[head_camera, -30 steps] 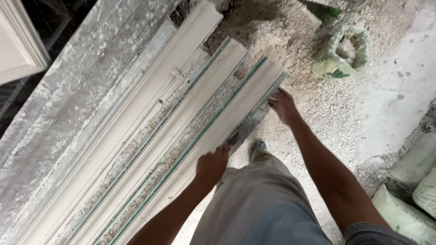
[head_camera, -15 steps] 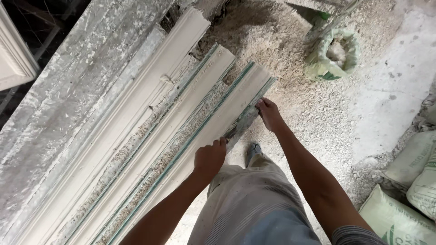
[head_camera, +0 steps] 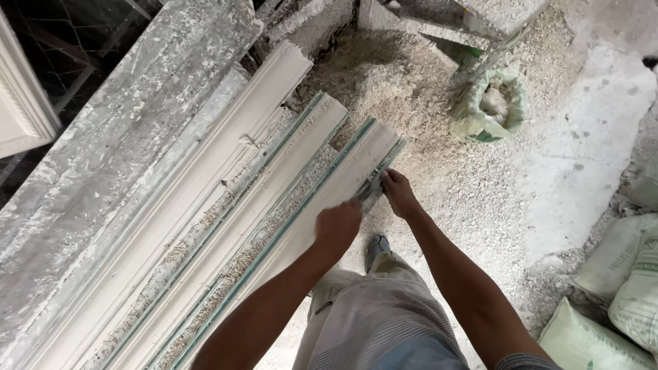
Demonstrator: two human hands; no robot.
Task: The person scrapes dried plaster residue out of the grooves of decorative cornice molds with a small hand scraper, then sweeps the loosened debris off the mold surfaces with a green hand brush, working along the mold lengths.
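The left hand [head_camera: 338,228] rests closed on the nearest white moulding strip [head_camera: 322,205], steadying it, while the right hand [head_camera: 397,193] pinches its outer edge just ahead, near the end.

The right hand [head_camera: 399,194] has been drawn back along the near edge of the nearest white moulding strip [head_camera: 322,205], off its far corner. The left hand [head_camera: 338,227] has been shifted up onto the strip's face, closer to the right hand.
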